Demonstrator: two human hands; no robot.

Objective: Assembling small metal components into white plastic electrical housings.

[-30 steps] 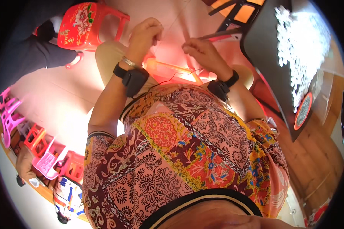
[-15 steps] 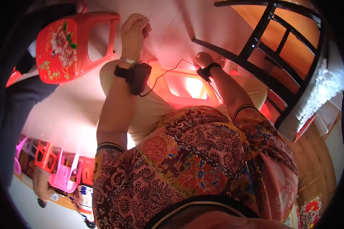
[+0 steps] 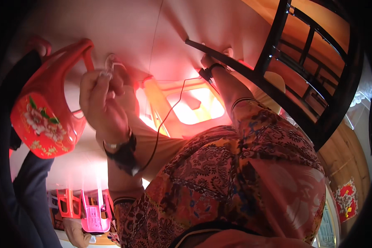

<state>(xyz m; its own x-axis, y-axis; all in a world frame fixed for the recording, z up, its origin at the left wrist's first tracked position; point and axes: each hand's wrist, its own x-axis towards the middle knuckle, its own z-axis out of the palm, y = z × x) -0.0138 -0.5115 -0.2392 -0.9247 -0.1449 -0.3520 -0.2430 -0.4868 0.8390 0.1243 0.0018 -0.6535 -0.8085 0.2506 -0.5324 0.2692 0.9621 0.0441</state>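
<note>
My left hand (image 3: 102,101) is raised beside the flowered red plastic stool (image 3: 45,128), with its fingers curled into a pinch. Whatever lies between thumb and fingertips, if anything, is too small to name. Further off, my right hand (image 3: 206,61) is down by a black metal leg (image 3: 225,58), which partly covers it; its fingers are hidden. A dark device (image 3: 126,155) is strapped to my left wrist, and a thin cable runs from it to a second one (image 3: 205,75) on my right wrist. Below and between my knees is an orange-red plastic stool (image 3: 182,128).
A black metal frame (image 3: 273,89) rises close on my right, beside a wooden surface (image 3: 339,161). At the left stands a person's dark-trousered leg (image 3: 35,190). Red and pink plastic chairs (image 3: 96,223) are at the lower left. Pale floor tiles (image 3: 124,29) lie ahead.
My left hand has come down and back toward me, its fingers now pinched. My right hand has shifted slightly left, beside the black leg. The whole view has turned.
</note>
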